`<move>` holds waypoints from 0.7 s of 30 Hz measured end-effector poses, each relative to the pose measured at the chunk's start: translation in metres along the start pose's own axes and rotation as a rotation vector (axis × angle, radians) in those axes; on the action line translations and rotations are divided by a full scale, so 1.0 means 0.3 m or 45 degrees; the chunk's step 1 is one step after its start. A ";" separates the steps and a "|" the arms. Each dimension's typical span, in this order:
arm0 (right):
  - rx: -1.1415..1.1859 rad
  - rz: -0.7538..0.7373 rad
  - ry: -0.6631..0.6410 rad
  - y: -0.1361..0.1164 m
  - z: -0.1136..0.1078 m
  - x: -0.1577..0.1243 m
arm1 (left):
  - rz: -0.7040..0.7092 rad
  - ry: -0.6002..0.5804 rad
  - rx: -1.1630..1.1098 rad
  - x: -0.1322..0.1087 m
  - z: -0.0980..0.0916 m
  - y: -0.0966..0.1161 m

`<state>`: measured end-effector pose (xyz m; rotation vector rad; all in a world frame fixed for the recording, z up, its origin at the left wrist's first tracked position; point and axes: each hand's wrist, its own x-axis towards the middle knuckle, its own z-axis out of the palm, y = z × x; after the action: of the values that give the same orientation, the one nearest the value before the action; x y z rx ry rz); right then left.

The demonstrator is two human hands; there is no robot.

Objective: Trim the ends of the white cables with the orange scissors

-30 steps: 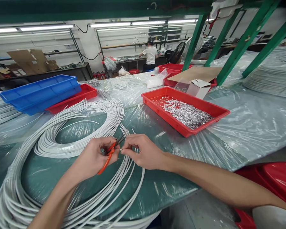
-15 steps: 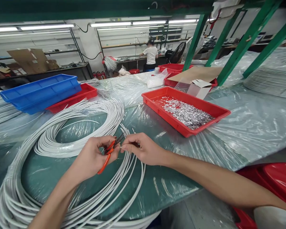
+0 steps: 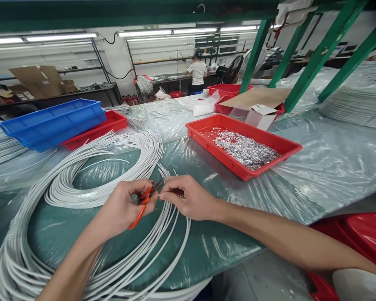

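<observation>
orange-handled tool (image 3: 146, 195) | held in left fingers (image 3: 140, 184) | beside right fingers (image 3: 171, 196)

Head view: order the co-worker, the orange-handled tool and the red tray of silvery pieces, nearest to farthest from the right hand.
1. Orange-handled tool, in the left hand.
2. Red tray, ahead and right.
3. Co-worker, in the background.

The left hand (image 3: 123, 207) is gripping pliers (image 3: 139, 216) while the right hand (image 3: 192, 201) is pinching a tiny piece (image 3: 158, 196) just beside them. White cables (image 3: 20, 251) are lying coiled under the hands. Farther off, a red tray (image 3: 217, 151) is holding silvery bits (image 3: 244, 148) and a blue tray (image 3: 56, 130) is overlapping another red tray (image 3: 116, 121).
</observation>
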<state>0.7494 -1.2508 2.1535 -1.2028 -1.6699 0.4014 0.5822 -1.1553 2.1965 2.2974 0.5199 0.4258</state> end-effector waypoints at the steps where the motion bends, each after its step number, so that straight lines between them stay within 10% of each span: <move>1: 0.004 -0.001 0.000 0.000 -0.001 0.001 | -0.007 0.004 -0.003 0.000 0.000 0.001; 9: 0.126 0.144 -0.113 0.003 -0.011 0.003 | -0.024 -0.016 -0.018 -0.001 -0.003 0.005; 21: -0.390 -0.369 0.001 0.023 0.002 -0.005 | -0.033 -0.110 -0.001 -0.001 -0.001 0.000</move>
<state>0.7524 -1.2489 2.1474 -1.1514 -1.9191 -0.0358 0.5820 -1.1554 2.1967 2.2947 0.5059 0.3129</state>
